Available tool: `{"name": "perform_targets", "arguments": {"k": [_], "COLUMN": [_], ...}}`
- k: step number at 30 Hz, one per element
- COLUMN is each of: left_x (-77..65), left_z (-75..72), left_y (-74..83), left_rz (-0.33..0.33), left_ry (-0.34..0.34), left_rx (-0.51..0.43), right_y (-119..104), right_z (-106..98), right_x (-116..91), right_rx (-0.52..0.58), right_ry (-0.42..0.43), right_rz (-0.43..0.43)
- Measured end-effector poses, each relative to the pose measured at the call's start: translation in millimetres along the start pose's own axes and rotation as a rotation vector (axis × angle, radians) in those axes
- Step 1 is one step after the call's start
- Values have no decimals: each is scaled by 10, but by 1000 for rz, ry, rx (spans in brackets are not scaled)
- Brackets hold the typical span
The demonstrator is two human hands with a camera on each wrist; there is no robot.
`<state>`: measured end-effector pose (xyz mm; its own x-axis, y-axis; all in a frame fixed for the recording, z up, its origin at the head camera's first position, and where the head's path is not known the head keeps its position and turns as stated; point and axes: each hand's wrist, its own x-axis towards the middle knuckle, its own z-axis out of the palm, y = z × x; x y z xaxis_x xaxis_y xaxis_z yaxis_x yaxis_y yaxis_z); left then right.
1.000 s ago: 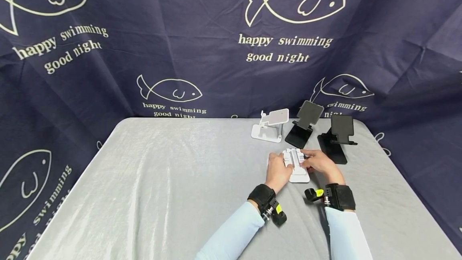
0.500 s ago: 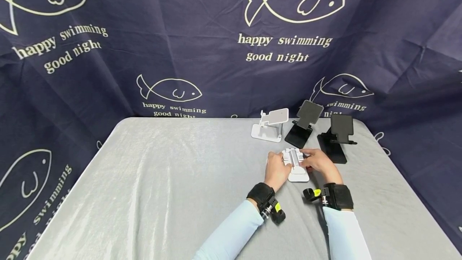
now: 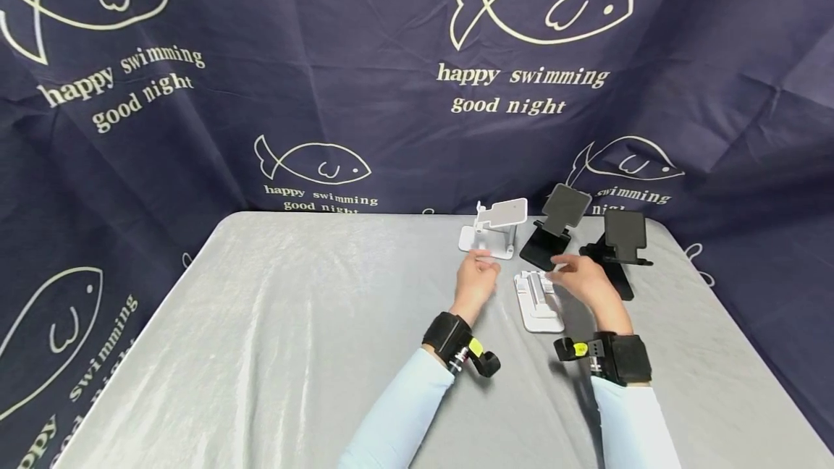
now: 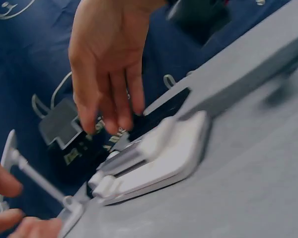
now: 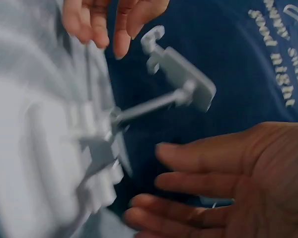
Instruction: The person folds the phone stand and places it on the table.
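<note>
A folded white phone stand [image 3: 539,306] lies flat on the grey-covered table, its hinge end away from me. My left hand [image 3: 476,282] is off to its left, fingers loosely bent and holding nothing, close to the front of an unfolded white phone stand [image 3: 507,214]. At the folded stand's far right corner hovers my right hand [image 3: 582,282]. In the right wrist view the right hand [image 5: 208,183] has its fingers extended beside the blurred folded stand [image 5: 92,153], with nothing in its grasp. The left wrist view shows the folded stand [image 4: 159,158] lying below the right hand [image 4: 109,69].
Two unfolded black phone stands stand behind and to the right: one black stand [image 3: 565,210] at the back, another black stand [image 3: 625,236] beyond my right hand. A dark blue curtain [image 3: 404,129] with fish prints hangs behind the table [image 3: 293,324].
Both hands gripped the folded white stand's sides before. The left hand has let go and moved left and back; the right has drawn off slightly. The head view has shifted a little.
</note>
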<state>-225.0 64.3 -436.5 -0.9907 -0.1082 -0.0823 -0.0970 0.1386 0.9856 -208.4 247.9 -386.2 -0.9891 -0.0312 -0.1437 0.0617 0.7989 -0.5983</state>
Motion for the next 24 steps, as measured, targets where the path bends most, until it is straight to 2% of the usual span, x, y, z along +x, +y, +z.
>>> {"name": "perform_targets", "arguments": {"k": [4,6,8,13,16,19,24], "left_x": [162,241,313,471,558,622,671], "left_z": [-72,-92,-103,-92,-83,-86,-88], "left_y": [60,79,90,89,88,90,105], "left_rz": [55,64,56,33,10,-29,-84], "left_ry": [147,174,156,26,-36,-83,-161], "left_rx": [-57,-63,-99,-279,-381,-449,-480], "right_y": [-162,-237,-306,-480,-591,-618,-483], "right_z": [-4,18,44,104,138,194,350], "right_x": [41,99,166,275,295,373,635], "right_rx": [149,252,356,585,659,631,510], "right_ry": [252,354,417,468,469,446,426], "right_rz": [-89,-115,-138,-257,-328,-333,-290]}}
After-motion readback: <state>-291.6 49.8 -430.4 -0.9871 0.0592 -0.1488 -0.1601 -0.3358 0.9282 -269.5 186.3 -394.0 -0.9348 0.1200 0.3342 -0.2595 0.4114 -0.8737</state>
